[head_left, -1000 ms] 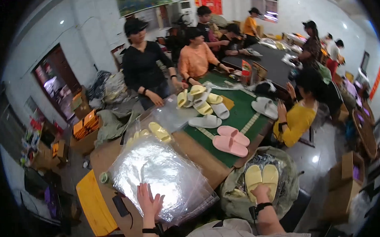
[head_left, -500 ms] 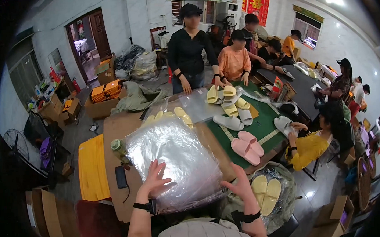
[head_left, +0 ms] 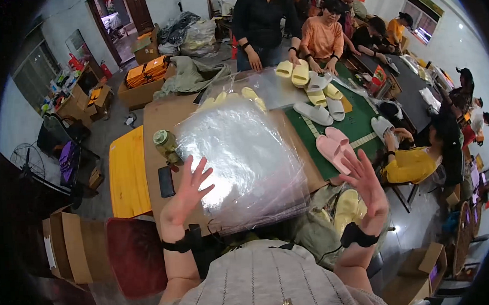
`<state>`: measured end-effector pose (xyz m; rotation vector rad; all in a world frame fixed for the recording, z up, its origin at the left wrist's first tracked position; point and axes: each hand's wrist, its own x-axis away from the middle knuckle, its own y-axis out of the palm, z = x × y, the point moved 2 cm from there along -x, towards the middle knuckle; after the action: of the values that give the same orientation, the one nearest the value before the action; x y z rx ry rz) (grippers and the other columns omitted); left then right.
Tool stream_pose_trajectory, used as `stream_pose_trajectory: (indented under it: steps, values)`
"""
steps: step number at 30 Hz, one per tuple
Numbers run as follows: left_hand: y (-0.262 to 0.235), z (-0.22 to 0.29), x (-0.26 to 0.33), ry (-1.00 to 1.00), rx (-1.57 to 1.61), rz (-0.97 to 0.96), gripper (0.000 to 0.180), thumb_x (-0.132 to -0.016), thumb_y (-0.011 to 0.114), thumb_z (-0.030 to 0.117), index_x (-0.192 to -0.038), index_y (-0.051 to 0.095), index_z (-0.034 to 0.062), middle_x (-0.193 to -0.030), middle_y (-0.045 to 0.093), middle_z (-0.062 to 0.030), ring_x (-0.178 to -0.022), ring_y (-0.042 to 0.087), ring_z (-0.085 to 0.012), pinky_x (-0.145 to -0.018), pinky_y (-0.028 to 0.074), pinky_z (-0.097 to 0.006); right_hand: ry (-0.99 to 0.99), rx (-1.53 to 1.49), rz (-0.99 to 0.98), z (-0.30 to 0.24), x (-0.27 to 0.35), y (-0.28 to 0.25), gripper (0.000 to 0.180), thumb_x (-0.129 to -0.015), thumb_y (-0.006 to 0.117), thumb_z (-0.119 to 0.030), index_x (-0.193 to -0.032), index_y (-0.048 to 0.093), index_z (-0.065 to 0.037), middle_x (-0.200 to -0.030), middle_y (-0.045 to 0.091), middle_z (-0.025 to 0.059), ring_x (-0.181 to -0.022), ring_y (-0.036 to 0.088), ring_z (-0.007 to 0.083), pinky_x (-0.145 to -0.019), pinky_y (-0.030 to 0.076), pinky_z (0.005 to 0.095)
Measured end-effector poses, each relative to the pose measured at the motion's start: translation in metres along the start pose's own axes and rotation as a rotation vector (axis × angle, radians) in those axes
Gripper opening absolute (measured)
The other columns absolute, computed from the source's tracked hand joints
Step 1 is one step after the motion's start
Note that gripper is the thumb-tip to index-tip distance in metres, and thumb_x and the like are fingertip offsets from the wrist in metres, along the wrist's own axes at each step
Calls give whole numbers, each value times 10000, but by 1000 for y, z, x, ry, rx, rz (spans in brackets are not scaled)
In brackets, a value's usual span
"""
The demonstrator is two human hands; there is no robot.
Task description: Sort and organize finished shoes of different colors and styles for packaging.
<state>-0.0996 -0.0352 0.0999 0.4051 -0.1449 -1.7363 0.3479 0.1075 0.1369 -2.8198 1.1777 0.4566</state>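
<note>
A thick stack of clear plastic bags (head_left: 239,158) lies on the brown table (head_left: 158,115) in front of me. My left hand (head_left: 187,190) is open with fingers spread, resting at the stack's near left corner. My right hand (head_left: 365,184) is raised off the table's right edge, fingers apart, holding nothing. Just beyond it a pair of pink slippers (head_left: 334,148) lies on a green mat (head_left: 358,127). Below my right hand a pair of yellow slippers (head_left: 348,209) sits in a grey-green sack (head_left: 313,231).
A green jar (head_left: 165,142) and a black phone (head_left: 165,181) lie left of the stack. White and yellow slippers (head_left: 314,97) are spread across the mat's far side. Several people stand or sit around the table. A yellow board (head_left: 128,171) and cardboard boxes (head_left: 68,247) are at left.
My view has swung left and down over the table. My right hand has left the yellow slippers in the sack and risen, open. My left hand stays at the bag stack's near corner.
</note>
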Motion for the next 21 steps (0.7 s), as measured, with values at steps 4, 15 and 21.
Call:
stream_pose_trajectory:
  steps: [4,15,21]
  values:
    - [-22,4,29,123,147,4,1646,-403,876,725,-1540,-213,243,-1636,-60,-165,-1491,79,-402,-1126,216,-631,-31,-48,-27,-7,20,-13,1577,-416,907,-656,-1580,-3,-106,-1600,97,277,-1472,196,398,-1105,326,501]
    - [-11,-15,37,126,100,206,1652,-395,907,673,-1537,-217,272,-1641,-54,-142,-1490,77,-409,-1104,256,-647,44,-159,155,26,50,-12,1599,-404,934,-608,-1583,-45,-148,-1614,96,238,-1473,192,376,-1096,323,519]
    - [-13,-18,41,129,118,135,1610,-425,906,671,-1539,-201,318,-1639,-69,-147,-1490,70,-411,-1099,239,-671,74,-153,153,31,53,-12,1586,-416,925,-617,-1583,-44,-153,-1614,131,216,-1457,233,374,-1086,337,526]
